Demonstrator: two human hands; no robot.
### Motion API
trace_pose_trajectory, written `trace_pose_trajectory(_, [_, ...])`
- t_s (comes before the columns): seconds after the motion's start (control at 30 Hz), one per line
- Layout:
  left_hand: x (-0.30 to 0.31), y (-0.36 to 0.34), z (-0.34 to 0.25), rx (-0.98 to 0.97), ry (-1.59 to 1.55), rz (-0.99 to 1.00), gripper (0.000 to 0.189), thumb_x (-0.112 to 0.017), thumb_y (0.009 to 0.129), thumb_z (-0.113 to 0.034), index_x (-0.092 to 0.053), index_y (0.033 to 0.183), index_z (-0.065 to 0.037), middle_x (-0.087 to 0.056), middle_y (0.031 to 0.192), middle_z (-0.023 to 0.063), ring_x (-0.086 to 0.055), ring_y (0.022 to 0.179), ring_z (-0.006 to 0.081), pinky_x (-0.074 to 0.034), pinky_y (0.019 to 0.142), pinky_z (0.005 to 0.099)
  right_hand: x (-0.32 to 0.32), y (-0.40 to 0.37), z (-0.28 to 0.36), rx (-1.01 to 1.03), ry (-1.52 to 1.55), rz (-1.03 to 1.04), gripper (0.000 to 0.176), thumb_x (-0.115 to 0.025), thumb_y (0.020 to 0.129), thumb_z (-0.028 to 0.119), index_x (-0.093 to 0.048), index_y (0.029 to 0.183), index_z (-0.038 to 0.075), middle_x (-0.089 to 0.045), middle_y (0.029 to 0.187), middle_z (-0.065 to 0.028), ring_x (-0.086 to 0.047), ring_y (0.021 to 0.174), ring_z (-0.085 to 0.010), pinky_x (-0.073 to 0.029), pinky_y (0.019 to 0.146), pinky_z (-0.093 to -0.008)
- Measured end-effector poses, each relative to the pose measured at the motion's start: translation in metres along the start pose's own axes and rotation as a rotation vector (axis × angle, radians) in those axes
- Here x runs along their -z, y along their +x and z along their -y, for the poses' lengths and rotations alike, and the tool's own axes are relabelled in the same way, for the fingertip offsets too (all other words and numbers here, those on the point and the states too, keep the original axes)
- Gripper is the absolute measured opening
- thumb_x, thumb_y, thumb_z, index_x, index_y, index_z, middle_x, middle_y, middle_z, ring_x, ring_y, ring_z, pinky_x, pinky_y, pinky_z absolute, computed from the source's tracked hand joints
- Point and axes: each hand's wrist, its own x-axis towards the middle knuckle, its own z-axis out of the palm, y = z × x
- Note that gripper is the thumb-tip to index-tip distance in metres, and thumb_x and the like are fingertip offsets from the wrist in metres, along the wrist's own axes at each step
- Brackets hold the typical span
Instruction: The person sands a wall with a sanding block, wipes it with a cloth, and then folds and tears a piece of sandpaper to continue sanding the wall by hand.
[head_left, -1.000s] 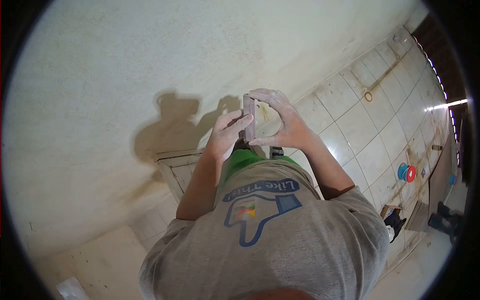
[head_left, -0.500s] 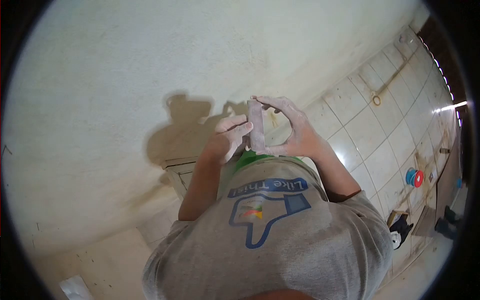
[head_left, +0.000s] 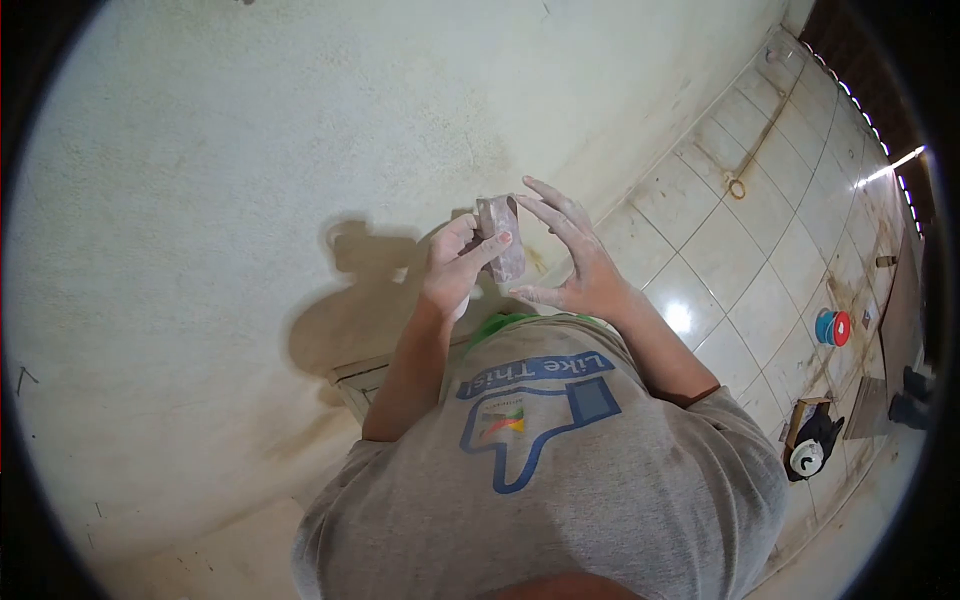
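Observation:
Level with my chest, close to the pale wall, my left hand point(head_left: 462, 262) grips a dusty sanding block point(head_left: 503, 240). Its thumb lies across the near face and the fingers go behind it. The block is oblong, greyish-pink and smeared with white powder. To its right is my right hand point(head_left: 580, 262), open, with spread fingers and the thumb pointing toward the block's lower end. One right fingertip comes right at the block's top corner. White dust coats both hands.
A plastered wall point(head_left: 250, 130) fills the left and top, carrying my shadow. Tiled floor point(head_left: 725, 250) runs along the right. On it stand a blue-and-red round container point(head_left: 832, 327) and, nearer, a white round item point(head_left: 806, 459) beside dark cloth point(head_left: 828, 432).
My right hand has come off the block and spread its fingers. My left hand now wraps further around the block, which has turned slightly. The view has shifted a little.

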Motion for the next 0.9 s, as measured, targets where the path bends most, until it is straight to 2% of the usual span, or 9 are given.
trace_pose_trajectory(0.13, [0.009,0.000,0.011,-0.062,0.085,0.016,0.015,-0.073,0.093,-0.013,-0.067,0.103,-0.003,-0.069,0.093,0.0026,-0.062,0.083,0.0084,-0.050,0.073,0.0265,-0.002,0.010,-0.013,0.098,-0.115,0.038,0.090,-0.086,0.073,0.040,-0.047,0.148,0.008,-0.050,0.147,-0.0179,-0.049,0.132,-0.0377,-0.036,0.112,-0.0487])
trace_pose_trajectory(0.23, [0.018,0.004,0.025,0.125,-0.023,-0.083,0.016,-0.069,0.095,-0.013,-0.067,0.105,-0.001,-0.067,0.093,0.0023,-0.062,0.083,0.0101,-0.050,0.074,0.0272,-0.004,0.002,-0.018,0.101,-0.087,0.079,0.091,-0.084,0.073,0.045,-0.047,0.148,0.008,-0.049,0.149,-0.0170,-0.048,0.133,-0.0382,-0.034,0.112,-0.0496])
trace_pose_trajectory(0.33, [0.006,-0.007,0.011,0.277,-0.157,-0.077,0.020,-0.062,0.100,-0.016,-0.065,0.110,0.001,-0.065,0.093,0.0030,-0.062,0.085,0.0135,-0.049,0.076,0.0294,-0.012,0.009,-0.026,0.162,-0.078,0.035,0.093,-0.083,0.073,0.050,-0.048,0.149,0.009,-0.047,0.152,-0.0163,-0.045,0.136,-0.0388,-0.032,0.112,-0.0508])
trace_pose_trajectory(0.43, [0.015,-0.018,0.018,0.258,-0.342,0.129,0.029,-0.050,0.104,-0.025,-0.060,0.115,0.001,-0.064,0.103,0.0094,-0.062,0.089,0.0182,-0.050,0.076,0.0346,-0.029,0.002,-0.027,0.165,-0.027,0.005,0.096,-0.082,0.072,0.054,-0.047,0.150,0.009,-0.045,0.154,-0.0162,-0.041,0.138,-0.0398,-0.031,0.113,-0.0519])
trace_pose_trajectory(0.47, [0.029,-0.015,0.032,0.262,-0.344,0.193,0.033,-0.048,0.104,-0.026,-0.060,0.116,0.003,-0.064,0.105,0.0110,-0.062,0.096,0.0203,-0.050,0.083,0.0369,-0.038,-0.002,-0.032,0.168,-0.005,-0.019,0.096,-0.082,0.073,0.055,-0.047,0.150,0.009,-0.044,0.155,-0.0164,-0.041,0.138,-0.0398,-0.031,0.113,-0.0519])
trace_pose_trajectory(0.57, [0.024,-0.021,0.022,0.208,-0.217,0.111,0.032,-0.049,0.102,-0.020,-0.059,0.119,0.005,-0.064,0.104,0.0110,-0.063,0.095,0.0208,-0.052,0.084,0.0355,-0.048,-0.008,-0.035,0.150,-0.022,-0.036,0.095,-0.081,0.074,0.056,-0.047,0.150,0.010,-0.043,0.155,-0.0165,-0.041,0.138,-0.0398,-0.031,0.113,-0.0520])
trace_pose_trajectory(0.6, [0.026,-0.024,0.019,0.188,-0.131,0.163,0.031,-0.053,0.099,-0.012,-0.060,0.122,0.007,-0.066,0.107,0.0127,-0.065,0.095,0.0217,-0.053,0.084,0.0336,-0.050,-0.008,-0.035,0.142,-0.042,-0.030,0.095,-0.080,0.075,0.056,-0.047,0.150,0.010,-0.043,0.155,-0.0165,-0.041,0.138,-0.0398,-0.031,0.113,-0.0521])
trace_pose_trajectory(0.7, [0.016,-0.028,0.012,0.223,-0.009,0.119,0.020,-0.064,0.094,-0.003,-0.067,0.112,0.005,-0.069,0.100,0.0074,-0.066,0.091,0.0146,-0.053,0.077,0.0289,-0.050,-0.010,-0.036,0.143,-0.081,0.054,0.093,-0.079,0.076,0.056,-0.047,0.150,0.010,-0.043,0.155,-0.0163,-0.042,0.135,-0.0401,-0.032,0.112,-0.0522])
trace_pose_trajectory(0.9, [0.024,-0.031,0.046,0.229,-0.144,0.010,0.019,-0.062,0.094,-0.002,-0.068,0.111,0.006,-0.072,0.099,0.0106,-0.068,0.089,0.0168,-0.055,0.080,0.0304,-0.056,-0.006,-0.036,0.137,-0.103,0.201,0.091,-0.081,0.072,0.054,-0.050,0.146,0.010,-0.050,0.145,-0.0160,-0.045,0.129,-0.0410,-0.037,0.109,-0.0520])
